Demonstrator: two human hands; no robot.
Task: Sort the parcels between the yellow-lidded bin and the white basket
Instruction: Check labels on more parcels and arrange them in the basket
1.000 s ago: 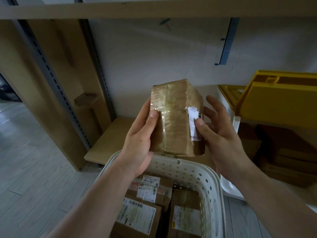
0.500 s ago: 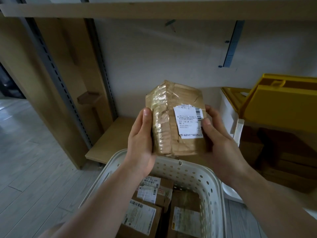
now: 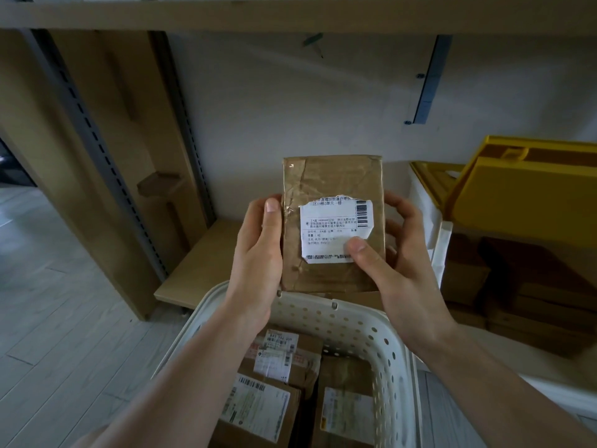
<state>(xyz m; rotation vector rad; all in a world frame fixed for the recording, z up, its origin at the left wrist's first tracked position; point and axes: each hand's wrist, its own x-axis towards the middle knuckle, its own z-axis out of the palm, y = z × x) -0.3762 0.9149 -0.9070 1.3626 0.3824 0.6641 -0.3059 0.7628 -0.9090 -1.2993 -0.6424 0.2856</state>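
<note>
Brown taped parcel (image 3: 332,221) stands upright at frame centre, gripped by both hands, left hand (image 3: 258,253) and right hand (image 3: 397,263), above the white basket (image 3: 355,321), the yellow-lidded bin (image 3: 517,195) right.

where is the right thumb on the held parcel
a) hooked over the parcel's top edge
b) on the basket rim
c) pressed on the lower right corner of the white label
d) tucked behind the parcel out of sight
c: the right hand grips the parcel with its thumb lying on the lower right corner of the white label, above the white basket.
</note>
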